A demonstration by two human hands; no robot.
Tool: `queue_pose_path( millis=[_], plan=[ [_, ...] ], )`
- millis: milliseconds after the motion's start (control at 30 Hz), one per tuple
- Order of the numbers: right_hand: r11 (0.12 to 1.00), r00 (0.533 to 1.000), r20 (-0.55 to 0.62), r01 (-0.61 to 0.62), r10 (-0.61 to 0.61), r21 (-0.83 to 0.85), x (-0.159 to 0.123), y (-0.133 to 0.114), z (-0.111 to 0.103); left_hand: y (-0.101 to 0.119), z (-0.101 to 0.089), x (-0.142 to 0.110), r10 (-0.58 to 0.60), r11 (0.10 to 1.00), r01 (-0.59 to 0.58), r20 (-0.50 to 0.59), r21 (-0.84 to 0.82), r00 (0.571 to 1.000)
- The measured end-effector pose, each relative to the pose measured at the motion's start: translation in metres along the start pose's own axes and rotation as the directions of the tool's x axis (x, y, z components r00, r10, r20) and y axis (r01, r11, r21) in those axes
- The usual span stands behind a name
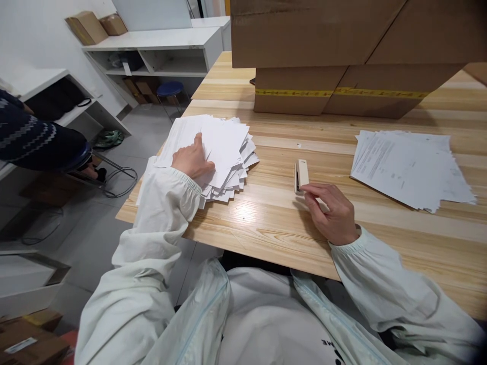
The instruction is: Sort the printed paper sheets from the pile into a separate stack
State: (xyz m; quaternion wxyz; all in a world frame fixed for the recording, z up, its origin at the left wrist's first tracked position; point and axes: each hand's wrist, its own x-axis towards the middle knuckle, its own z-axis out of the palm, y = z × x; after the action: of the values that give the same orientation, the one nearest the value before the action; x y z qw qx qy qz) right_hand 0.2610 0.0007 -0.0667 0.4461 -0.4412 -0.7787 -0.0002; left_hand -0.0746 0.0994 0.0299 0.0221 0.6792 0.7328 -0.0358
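My left hand [192, 159] rests on a fanned-out stack of white paper sheets [228, 144] at the left of the table, its index finger and thumb spread apart. A small cream stapler [303, 172] lies on the wood in front of me. The fingertips of my right hand [332, 212] are closed at the near end of that stapler, partly covering it. Farther right is a second, thinner stack of printed sheets [405, 165], its edges uneven, with neither hand on it.
Large cardboard boxes [297, 83] are stacked at the back of the wooden table [266, 223]. Beyond its left edge are a white shelf unit [171, 40], a blue stool [170, 89] and a seated person in a dark patterned sweater [34, 134]. Cables [122, 182] lie on the floor.
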Motion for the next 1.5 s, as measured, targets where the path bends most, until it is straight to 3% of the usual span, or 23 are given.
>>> queue_pose_path(
  millis=[233,333,400,467,533,567,633,667,700,767,833,933,967,1033,1100,1167,1267,1367,1500],
  plan=[
    [0.999,0.999,-0.012,-0.052,0.052,0.002,-0.001,0.001,-0.004,0.002,0.004,0.009,0.008,0.997,-0.007,-0.008,0.073,1.0],
    [0.999,0.998,-0.033,-0.052,0.052,0.009,-0.001,0.001,-0.005,-0.002,0.002,0.008,-0.036,0.996,0.041,-0.058,0.079,0.998],
    [0.996,0.995,-0.051,-0.082,0.084,0.044,0.0,-0.001,-0.007,0.0,-0.001,-0.003,-0.076,0.994,0.085,-0.124,0.07,0.989],
    [0.967,0.979,-0.012,-0.198,0.203,0.157,0.002,-0.005,-0.01,0.011,-0.004,-0.026,-0.071,0.997,0.077,-0.205,0.024,0.976],
    [0.827,0.913,0.194,-0.407,0.358,0.387,0.003,-0.012,-0.013,0.033,0.0,-0.06,0.006,0.992,-0.046,-0.326,-0.117,0.945],
    [0.694,0.856,0.35,-0.515,0.381,0.503,0.004,-0.015,-0.014,0.047,0.006,-0.08,0.07,0.963,-0.163,-0.387,-0.214,0.919],
    [0.414,0.754,0.584,-0.655,0.302,0.632,0.004,-0.022,-0.014,0.079,0.023,-0.119,0.212,0.858,-0.391,-0.464,-0.333,0.86],
    [0.336,0.734,0.623,-0.678,0.271,0.654,0.004,-0.025,-0.014,0.094,0.034,-0.136,0.304,0.801,-0.49,-0.472,-0.343,0.828],
    [0.311,0.733,0.616,-0.68,0.288,0.663,0.003,-0.027,-0.012,0.108,0.044,-0.151,0.395,0.756,-0.565,-0.457,-0.331,0.797],
    [0.342,0.734,0.525,-0.671,0.431,0.658,0.0,-0.029,-0.008,0.129,0.061,-0.169,0.522,0.71,-0.629,-0.364,-0.316,0.771],
    [0.345,0.696,0.425,-0.682,0.579,0.645,-0.003,-0.026,-0.006,0.137,0.066,-0.173,0.602,0.646,-0.679,-0.314,-0.348,0.734],
    [0.262,0.624,0.367,-0.688,0.689,0.677,-0.004,-0.015,-0.011,0.127,0.057,-0.156,0.592,0.461,-0.738,-0.448,-0.493,0.669],
    [0.238,0.614,0.362,-0.681,0.702,0.692,-0.004,-0.012,-0.014,0.12,0.052,-0.146,0.5,0.416,-0.718,-0.52,-0.557,0.693],
    [0.211,0.614,0.376,-0.672,0.694,0.71,-0.002,-0.007,-0.021,0.108,0.046,-0.125,0.192,0.343,-0.592,-0.563,-0.729,0.804],
    [0.205,0.625,0.416,-0.683,0.661,0.701,-0.001,-0.006,-0.026,0.101,0.05,-0.106,0.07,0.17,-0.414,-0.408,-0.894,0.91],
    [0.214,0.628,0.458,-0.706,0.628,0.675,0.0,-0.008,-0.027,0.1,0.061,-0.093,0.128,-0.004,-0.192,-0.191,-0.981,0.973],
    [0.23,0.632,0.451,-0.707,0.63,0.669,0.001,-0.009,-0.024,0.105,0.08,-0.086,0.144,-0.157,0.031,0.008,-0.987,0.99],
    [0.32,0.654,0.305,-0.657,0.692,0.683,0.002,-0.008,-0.021,0.108,0.088,-0.088,0.058,-0.229,0.034,0.021,-0.973,0.998],
    [0.554,0.736,0.08,-0.572,0.673,0.605,0.003,-0.006,-0.022,0.109,0.085,-0.089,-0.014,-0.309,-0.005,-0.001,-0.951,1.0]
  ],
)
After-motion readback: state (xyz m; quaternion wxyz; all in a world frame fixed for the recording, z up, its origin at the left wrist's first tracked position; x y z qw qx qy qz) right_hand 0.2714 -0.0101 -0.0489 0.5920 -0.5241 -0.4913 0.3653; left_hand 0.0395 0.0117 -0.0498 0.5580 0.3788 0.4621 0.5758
